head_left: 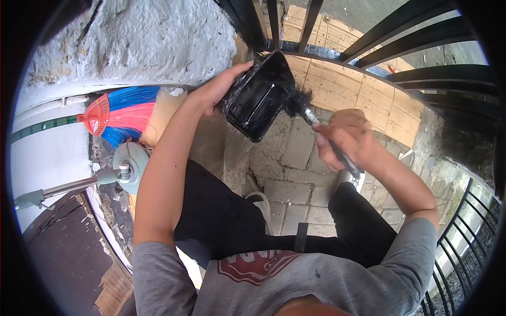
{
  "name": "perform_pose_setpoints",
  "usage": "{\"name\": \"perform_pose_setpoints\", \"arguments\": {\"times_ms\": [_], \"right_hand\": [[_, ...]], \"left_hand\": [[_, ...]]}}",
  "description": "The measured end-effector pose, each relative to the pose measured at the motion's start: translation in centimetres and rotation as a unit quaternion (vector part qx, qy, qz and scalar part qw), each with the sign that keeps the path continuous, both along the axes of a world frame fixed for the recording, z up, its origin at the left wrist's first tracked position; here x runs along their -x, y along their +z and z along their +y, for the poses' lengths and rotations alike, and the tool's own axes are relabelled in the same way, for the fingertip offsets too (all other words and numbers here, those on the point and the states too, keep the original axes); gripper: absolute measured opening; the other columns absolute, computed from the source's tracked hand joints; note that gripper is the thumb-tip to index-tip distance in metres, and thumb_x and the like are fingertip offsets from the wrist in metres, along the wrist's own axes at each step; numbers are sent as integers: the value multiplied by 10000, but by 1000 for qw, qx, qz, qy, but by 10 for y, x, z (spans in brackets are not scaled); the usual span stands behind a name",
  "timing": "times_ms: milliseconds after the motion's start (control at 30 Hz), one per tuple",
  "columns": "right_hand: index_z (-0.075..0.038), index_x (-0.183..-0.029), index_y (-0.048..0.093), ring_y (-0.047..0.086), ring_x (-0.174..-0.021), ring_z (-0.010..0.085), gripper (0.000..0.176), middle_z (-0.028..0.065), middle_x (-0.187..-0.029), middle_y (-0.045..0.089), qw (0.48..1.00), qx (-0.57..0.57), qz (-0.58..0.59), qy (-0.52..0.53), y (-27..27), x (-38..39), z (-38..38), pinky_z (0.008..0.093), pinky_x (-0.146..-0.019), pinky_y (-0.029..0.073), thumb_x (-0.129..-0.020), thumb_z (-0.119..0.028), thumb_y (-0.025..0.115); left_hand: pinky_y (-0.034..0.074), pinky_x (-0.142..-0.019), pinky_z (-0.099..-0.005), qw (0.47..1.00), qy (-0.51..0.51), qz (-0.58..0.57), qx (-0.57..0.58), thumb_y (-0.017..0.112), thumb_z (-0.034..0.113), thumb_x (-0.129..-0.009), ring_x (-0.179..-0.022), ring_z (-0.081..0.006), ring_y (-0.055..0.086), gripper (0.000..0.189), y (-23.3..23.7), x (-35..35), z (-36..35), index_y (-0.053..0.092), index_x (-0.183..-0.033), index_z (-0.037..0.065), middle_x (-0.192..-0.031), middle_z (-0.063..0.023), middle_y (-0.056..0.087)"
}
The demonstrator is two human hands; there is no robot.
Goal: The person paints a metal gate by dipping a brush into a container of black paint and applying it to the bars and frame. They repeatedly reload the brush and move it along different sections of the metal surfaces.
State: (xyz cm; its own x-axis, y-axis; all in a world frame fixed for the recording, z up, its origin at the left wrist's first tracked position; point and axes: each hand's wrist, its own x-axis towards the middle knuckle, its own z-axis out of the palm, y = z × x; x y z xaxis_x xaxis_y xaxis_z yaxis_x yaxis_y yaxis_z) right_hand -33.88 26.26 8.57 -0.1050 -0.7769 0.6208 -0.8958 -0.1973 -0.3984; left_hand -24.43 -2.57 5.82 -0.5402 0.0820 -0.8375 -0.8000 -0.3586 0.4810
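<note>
My left hand grips the near left edge of a glossy black paint tray, which is held tilted above the paving. Its inside is dark and wet-looking, with light reflections along it. My right hand is wrapped round the handle of a paintbrush with dark, ragged bristles. The bristles are right at the tray's right side. Silvery marks show on the brush near the bristles, and the rear of its handle sticks out below my hand.
Black metal fence bars rise at the top, with flattened cardboard beneath. A rough white rock wall stands at upper left. A broom with blue and pink bristles and a metal pole on a round base are at left.
</note>
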Motion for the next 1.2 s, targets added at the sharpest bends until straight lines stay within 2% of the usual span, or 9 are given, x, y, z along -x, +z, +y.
{"name": "perform_pose_setpoints", "arguments": {"times_ms": [167, 400, 600, 700, 800, 900, 933, 1033, 1200], "right_hand": [[45, -1143, 610, 593, -575, 241, 400, 69, -666, 580, 994, -37, 47, -88, -45, 3, -10, 368, -533, 501, -764, 11, 736], [44, -1514, 322, 662, -713, 319, 746, 152, -897, 648, 978, -165, 69, -111, -47, 7, -10, 401, -614, 554, -883, -152, 670], [81, -1402, 470, 679, -728, 349, 592, 188, -805, 660, 962, -261, 32, -66, -45, 9, -24, 430, -622, 553, -881, -141, 643], [94, -1303, 565, 678, -670, 397, 476, 224, -725, 650, 943, -301, -119, -74, -29, 8, -33, 447, -636, 551, -897, -149, 615], [99, -1171, 649, 653, -562, 368, 371, 224, -591, 586, 953, -145, -238, -116, -45, 5, -40, 421, -579, 526, -912, -162, 602], [97, -1118, 672, 638, -539, 286, 353, 248, -631, 588, 881, -110, -422, -182, -47, -1, -42, 382, -572, 509, -903, -180, 632], [88, -1106, 676, 577, -506, 175, 321, 179, -592, 591, 838, -77, -508, -184, -53, -2, -46, 326, -526, 476, -930, -178, 639], [84, -1085, 681, 541, -508, 104, 280, 79, -581, 582, 716, -84, -665, -194, -34, -10, -40, 282, -487, 440, -969, -163, 616], [85, -1038, 681, 507, -507, 69, 257, 9, -583, 554, 693, -87, -692, -183, -26, -33, -32, 250, -467, 409, -989, -153, 599]], "left_hand": [[600, -852, -342, 997, 43, 51, -43, 425, 556, -1011, -995, -204, 728, 599, -2, 10, 20, 618, -1323, 82, -1183, -109, 713], [581, -915, -347, 993, 49, 105, 3, 376, 554, -1033, -1068, -200, 704, 632, 20, 14, 32, 545, -1397, 66, -1255, -112, 679], [562, -904, -312, 994, 9, 98, 43, 376, 582, -1031, -1069, -177, 692, 651, 7, 8, 42, 543, -1386, 62, -1227, -118, 683], [556, -887, -293, 991, 18, 114, 63, 369, 581, -1037, -1024, -167, 698, 648, 9, 6, 48, 549, -1375, 58, -1199, -107, 691], [549, -895, -288, 986, 30, 151, 70, 354, 560, -1050, -1006, -155, 696, 635, -4, 3, 46, 567, -1347, 41, -1173, -100, 696], [544, -901, -284, 978, 56, 187, 78, 335, 536, -1064, -999, -148, 693, 627, -13, 2, 49, 589, -1308, 17, -1147, -97, 701], [543, -902, -283, 974, 60, 200, 82, 333, 531, -1066, -996, -144, 692, 628, -13, 1, 52, 593, -1300, 9, -1139, -98, 703], [538, -903, -280, 963, 68, 241, 97, 324, 519, -1072, -984, -137, 689, 632, -11, 0, 58, 600, -1280, -10, -1123, -98, 706], [528, -911, -280, 947, 96, 295, 88, 315, 517, -1075, -986, -136, 680, 640, -23, -6, 56, 596, -1277, -21, -1138, -101, 698]]}}
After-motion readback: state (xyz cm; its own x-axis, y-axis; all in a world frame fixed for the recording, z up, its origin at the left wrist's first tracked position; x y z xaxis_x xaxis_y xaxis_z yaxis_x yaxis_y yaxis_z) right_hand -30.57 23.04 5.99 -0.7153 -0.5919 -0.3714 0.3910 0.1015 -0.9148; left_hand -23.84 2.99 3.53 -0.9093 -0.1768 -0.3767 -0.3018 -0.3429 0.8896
